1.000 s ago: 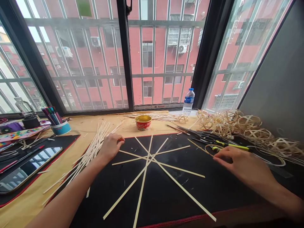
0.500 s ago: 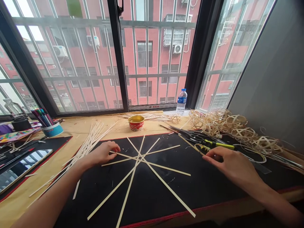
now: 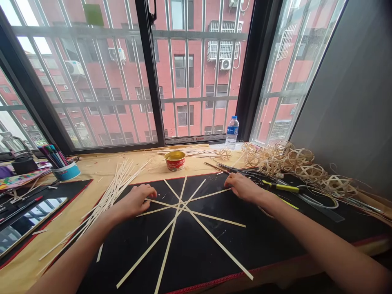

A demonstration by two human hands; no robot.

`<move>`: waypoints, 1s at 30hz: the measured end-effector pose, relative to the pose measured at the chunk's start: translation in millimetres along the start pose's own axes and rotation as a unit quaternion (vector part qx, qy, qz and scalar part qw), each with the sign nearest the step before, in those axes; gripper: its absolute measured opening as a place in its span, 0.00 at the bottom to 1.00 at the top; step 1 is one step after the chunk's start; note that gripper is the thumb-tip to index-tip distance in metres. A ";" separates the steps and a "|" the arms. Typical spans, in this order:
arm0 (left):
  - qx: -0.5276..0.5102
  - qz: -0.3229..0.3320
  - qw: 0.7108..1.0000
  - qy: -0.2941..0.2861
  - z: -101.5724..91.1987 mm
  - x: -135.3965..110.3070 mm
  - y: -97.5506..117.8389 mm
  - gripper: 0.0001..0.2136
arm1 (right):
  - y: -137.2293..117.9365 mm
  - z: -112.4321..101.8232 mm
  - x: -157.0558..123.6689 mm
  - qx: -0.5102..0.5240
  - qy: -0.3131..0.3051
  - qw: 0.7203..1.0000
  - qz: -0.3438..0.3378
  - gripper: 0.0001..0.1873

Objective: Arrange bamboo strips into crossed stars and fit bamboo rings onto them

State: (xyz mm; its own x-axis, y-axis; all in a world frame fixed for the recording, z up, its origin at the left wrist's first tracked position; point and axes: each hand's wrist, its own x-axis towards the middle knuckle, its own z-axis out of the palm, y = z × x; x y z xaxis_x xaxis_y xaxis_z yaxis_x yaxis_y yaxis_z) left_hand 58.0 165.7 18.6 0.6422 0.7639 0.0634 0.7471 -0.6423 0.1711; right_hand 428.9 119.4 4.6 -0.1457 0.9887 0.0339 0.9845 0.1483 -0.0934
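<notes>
Flat pale bamboo strips (image 3: 220, 245) lie crossed in a star on a black mat (image 3: 208, 265), their crossings near its centre. My left hand (image 3: 137, 200) rests at the star's left side, thumb and curled fingers apart around the end of one strip. My right hand (image 3: 243, 187) reaches to the upper right strip (image 3: 211, 194), its fingertips at that strip's end with thumb and forefinger apart. A loose bundle of strips (image 3: 114, 185) lies just behind my left hand.
A red tin (image 3: 175, 162) stands beyond the mat, a water bottle (image 3: 232, 132) by the window. Woven bamboo balls (image 3: 301, 159), black scissors (image 3: 252, 176) and a yellow-handled tool (image 3: 284, 188) lie right. At left are a pen cup (image 3: 65, 169) and a shiny dark panel (image 3: 33, 220).
My right hand has moved left from beside the yellow-handled tool to the end of the upper right strip. My left hand stays about where it was.
</notes>
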 end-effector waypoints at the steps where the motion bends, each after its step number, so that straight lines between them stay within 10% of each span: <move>1: -0.009 0.004 1.000 0.012 3.2 0.7 3.0 0.10 | 1.6 0.0 7.8 0.002 -0.016 1.000 -0.011 0.15; 18: -0.096 0.019 0.995 -0.006 24.9 5.2 4.4 0.04 | 33.9 -13.1 27.2 0.300 -0.115 0.947 -0.017 0.11; 20: -0.097 0.016 0.995 -0.003 25.4 6.0 5.2 0.04 | 32.7 -11.2 21.9 0.418 -0.101 0.903 0.020 0.15; 24: -0.101 0.011 0.995 0.003 23.9 8.6 8.0 0.04 | 19.7 -0.1 13.4 0.696 -0.055 0.702 0.140 0.15; 30: -0.107 0.015 0.994 0.007 20.6 10.5 11.3 0.02 | -18.7 14.3 11.7 0.748 -0.048 0.638 0.177 0.11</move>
State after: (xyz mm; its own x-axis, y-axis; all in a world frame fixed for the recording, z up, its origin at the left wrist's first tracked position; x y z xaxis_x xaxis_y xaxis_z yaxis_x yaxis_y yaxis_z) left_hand 76.7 165.1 1.0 0.6600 0.7465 0.0841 0.6732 -0.6375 0.3746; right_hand 407.5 128.4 -7.5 -0.0158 0.9515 -0.3073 -0.2259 -0.3028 -0.9259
